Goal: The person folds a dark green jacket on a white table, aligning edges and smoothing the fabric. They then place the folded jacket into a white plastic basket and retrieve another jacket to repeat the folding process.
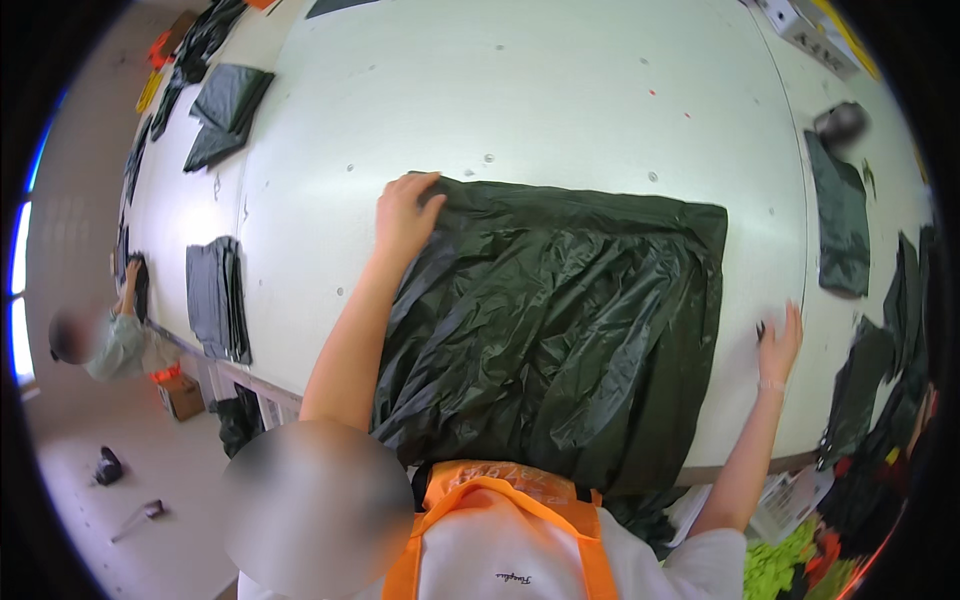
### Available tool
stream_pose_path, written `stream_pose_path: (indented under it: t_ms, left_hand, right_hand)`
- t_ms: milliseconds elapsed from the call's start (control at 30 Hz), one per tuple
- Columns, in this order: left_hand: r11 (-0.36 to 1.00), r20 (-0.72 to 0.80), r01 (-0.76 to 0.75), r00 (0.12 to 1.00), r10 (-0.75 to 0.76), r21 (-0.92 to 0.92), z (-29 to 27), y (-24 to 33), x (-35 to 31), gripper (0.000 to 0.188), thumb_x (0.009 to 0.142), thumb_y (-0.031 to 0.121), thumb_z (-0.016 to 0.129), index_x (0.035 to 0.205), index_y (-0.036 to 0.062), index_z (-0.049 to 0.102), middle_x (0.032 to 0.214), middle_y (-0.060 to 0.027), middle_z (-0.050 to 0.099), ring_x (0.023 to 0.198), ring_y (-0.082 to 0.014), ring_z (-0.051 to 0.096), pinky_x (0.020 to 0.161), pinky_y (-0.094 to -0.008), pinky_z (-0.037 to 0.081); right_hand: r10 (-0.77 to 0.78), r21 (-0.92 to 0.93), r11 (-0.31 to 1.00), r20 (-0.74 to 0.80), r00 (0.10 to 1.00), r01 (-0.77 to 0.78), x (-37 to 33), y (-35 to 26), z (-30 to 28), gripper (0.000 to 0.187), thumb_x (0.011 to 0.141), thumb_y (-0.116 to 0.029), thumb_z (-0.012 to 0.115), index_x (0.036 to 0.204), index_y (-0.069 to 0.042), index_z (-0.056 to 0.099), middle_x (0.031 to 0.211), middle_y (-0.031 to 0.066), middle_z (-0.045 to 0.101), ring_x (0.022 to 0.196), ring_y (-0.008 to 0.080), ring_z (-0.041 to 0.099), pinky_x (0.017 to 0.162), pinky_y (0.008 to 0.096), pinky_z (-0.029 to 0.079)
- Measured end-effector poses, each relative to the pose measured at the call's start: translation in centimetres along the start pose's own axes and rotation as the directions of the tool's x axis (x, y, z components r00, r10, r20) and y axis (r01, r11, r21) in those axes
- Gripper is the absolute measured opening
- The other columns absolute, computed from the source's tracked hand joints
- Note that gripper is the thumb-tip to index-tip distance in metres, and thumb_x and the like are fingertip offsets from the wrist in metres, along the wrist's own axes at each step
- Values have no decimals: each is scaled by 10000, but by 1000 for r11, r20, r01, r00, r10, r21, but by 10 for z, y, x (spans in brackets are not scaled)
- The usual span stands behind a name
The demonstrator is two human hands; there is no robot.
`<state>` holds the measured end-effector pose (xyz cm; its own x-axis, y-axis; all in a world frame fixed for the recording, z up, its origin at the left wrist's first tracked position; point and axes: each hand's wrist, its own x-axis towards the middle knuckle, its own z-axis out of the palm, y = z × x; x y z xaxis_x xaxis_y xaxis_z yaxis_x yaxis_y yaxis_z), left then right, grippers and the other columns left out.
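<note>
A wrinkled, shiny dark green piece of fabric (pixel 555 330) is spread on the pale table in front of me, its near part hanging over the edge by my orange apron. Along its far side runs a straight, band-like edge. My left hand (pixel 405 215) rests on the far left corner, fingers laid over the edge and thumb apart. To the right of the fabric, my right hand (pixel 780 345) is off the cloth, over the tabletop. A small black thing (pixel 760 330) shows at its thumb side; its kind is too small to make out.
Folded grey-green cloths (pixel 217 300) lie at the left, with another dark folded piece (pixel 230 112) farther back. A dark green folded piece (pixel 842 220) lies at the right, below a white box (pixel 810 38). Another person (pixel 120 340) works at the far left.
</note>
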<state>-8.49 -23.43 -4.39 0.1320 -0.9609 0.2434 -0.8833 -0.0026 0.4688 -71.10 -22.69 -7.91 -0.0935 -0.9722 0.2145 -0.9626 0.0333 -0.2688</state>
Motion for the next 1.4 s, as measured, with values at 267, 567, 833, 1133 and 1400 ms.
stream_pose_path:
  t_ms: [267, 567, 833, 1133, 1400]
  left_hand:
    - [988, 141, -154, 979, 149, 21, 27, 20, 13, 180, 772, 136, 662, 945, 104, 703, 982, -27, 636, 1024, -245, 522, 877, -382, 397]
    - [974, 172, -227, 960, 222, 15, 20, 21, 28, 52, 830, 121, 592, 856, 76, 585, 911, -46, 620, 955, -258, 544, 857, -382, 399]
    - [928, 176, -348, 930, 323, 135, 20, 8, 29, 57, 891, 141, 543, 889, 88, 561, 872, -37, 621, 832, -225, 586, 782, -351, 426]
    - [893, 242, -449, 868, 433, 14, 11, -4, 44, 67, 881, 140, 522, 883, 78, 547, 824, -58, 618, 807, -240, 598, 751, -348, 441]
    - [883, 91, -470, 878, 469, -16, 20, -9, 37, 69, 805, 110, 529, 870, 89, 522, 778, -49, 599, 770, -221, 609, 703, -334, 444]
  right_hand:
    - [105, -2, 994, 100, 989, -105, -57, 22, -18, 501, 827, -3, 585, 1313, -19, 464, 1368, 221, 417, 1287, 359, 383, 1041, 394, 352]
    - [28, -11, 1000, 82, 996, -28, -26, 1, 4, 308, 858, -1, 545, 1163, 9, 509, 1055, 165, 519, 983, 312, 522, 869, 372, 442]
    - [-8, 470, 880, 160, 987, -69, 55, -185, 12, 219, 881, -60, 547, 1089, 4, 564, 1070, 140, 568, 994, 228, 574, 855, 311, 468]
    - [-603, 561, 748, 354, 715, 354, 57, -423, 72, 173, 879, -154, 582, 996, -30, 609, 1003, 138, 556, 851, 318, 600, 770, 376, 495]
    - [-664, 541, 729, 409, 626, 420, 59, -441, 79, 149, 872, -132, 572, 964, -34, 636, 963, 138, 573, 853, 314, 600, 772, 377, 493]
